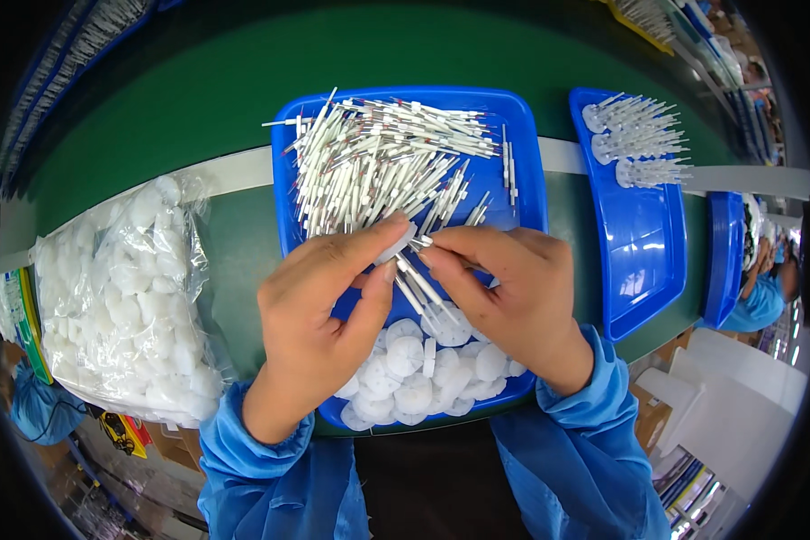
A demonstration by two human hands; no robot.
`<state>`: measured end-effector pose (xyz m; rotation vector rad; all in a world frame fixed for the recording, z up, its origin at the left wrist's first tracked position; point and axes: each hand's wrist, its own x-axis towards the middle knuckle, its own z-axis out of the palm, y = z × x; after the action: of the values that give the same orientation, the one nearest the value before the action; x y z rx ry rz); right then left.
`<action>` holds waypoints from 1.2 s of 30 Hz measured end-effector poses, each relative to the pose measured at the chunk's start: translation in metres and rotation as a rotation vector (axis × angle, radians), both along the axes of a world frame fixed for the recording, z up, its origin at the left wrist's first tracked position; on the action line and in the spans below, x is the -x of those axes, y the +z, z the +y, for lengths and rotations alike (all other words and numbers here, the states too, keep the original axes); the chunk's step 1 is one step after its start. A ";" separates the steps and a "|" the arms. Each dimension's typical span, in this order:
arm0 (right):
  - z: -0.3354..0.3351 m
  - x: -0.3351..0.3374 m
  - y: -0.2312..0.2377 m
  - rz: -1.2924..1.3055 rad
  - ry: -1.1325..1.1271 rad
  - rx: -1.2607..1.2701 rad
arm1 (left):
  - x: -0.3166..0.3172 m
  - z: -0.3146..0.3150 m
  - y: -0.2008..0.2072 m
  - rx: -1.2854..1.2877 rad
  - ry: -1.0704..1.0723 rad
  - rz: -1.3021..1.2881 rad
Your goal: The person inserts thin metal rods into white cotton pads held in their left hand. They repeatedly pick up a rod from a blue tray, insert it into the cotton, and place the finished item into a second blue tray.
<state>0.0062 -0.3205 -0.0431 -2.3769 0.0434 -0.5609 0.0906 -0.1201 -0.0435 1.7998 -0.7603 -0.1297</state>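
Between the thumb and forefinger of my left hand [319, 306] is a white round plastic disc [396, 245], tilted on edge. Several thin white rods [417, 290] stick out from it, pointing down toward me. My right hand [513, 283] pinches a white rod [422, 242] close to the disc; whether its end is in the disc I cannot tell. Both hands are over a blue tray [538, 189]. Its far part carries a heap of white rods [369, 171] with thin metal ends. In the near part, below my hands, lie many loose white discs [414, 373].
A clear plastic bag [135, 306] full of white discs lies left on the green table [243, 72]. To the right, another blue tray [643, 261] holds discs bristling with rods [639, 144]. Beyond it stands a smaller blue tray [722, 261], near another person's blue sleeve [756, 310].
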 end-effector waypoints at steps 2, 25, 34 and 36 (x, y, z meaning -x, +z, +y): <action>0.001 -0.001 0.007 -0.052 0.006 0.157 | 0.002 -0.001 -0.001 -0.040 0.015 -0.060; -0.023 -0.007 0.008 0.062 0.185 -0.583 | -0.006 0.006 0.005 -0.019 -0.012 -0.166; -0.012 -0.003 0.005 0.164 0.227 -0.798 | -0.005 -0.002 0.002 0.039 -0.039 -0.268; -0.013 -0.003 0.004 0.161 0.250 -0.815 | -0.002 -0.005 -0.002 0.088 -0.001 -0.248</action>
<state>0.0088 -0.3332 -0.0389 -1.5912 0.0364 -0.1707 0.0924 -0.1249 -0.0451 1.7503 -0.9271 0.1277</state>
